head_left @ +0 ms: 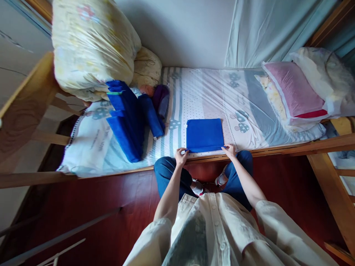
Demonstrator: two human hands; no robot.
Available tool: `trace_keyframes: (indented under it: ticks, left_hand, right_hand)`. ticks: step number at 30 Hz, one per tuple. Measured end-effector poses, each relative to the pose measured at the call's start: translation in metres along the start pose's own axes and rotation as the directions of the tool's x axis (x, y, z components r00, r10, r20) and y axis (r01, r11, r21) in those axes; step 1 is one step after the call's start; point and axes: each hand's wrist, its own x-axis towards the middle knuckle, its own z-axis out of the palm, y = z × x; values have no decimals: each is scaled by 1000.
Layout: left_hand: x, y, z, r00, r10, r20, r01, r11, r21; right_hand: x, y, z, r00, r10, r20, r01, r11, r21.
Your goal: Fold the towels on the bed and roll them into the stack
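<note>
A folded blue cloth (204, 134) lies flat as a neat rectangle on the bed sheet (210, 96), close to the bed's near edge. My left hand (181, 156) pinches its near left corner. At the near right corner my right hand (230, 150) grips the cloth's edge. Both hands rest at the wooden bed rail (277, 150).
A pile of folded blue cloths (124, 118) and a rolled blue one (152, 115) lie to the left on the bed, under a big yellow bedding bundle (91, 44). A pink pillow (294, 90) and a white bag (324, 74) sit at right. Wooden bunk posts stand at both sides.
</note>
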Motion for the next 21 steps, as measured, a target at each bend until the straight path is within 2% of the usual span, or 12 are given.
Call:
trace_keyframes:
  ticks: [4,8,21]
  left_hand:
    - [10,-1,8,995,-47,85,51,997,-49]
    - [14,-5,13,991,-95,99,97,995,-14]
    - [2,-17,15,988,-151,-13,152,981,121]
  right_hand:
    - [11,-1,12,1000,8,2,-8,1000,8]
    - [17,1,18,999,51,18,-51,999,-18]
    - [6,13,12,989,146,-17,-147,973,-179]
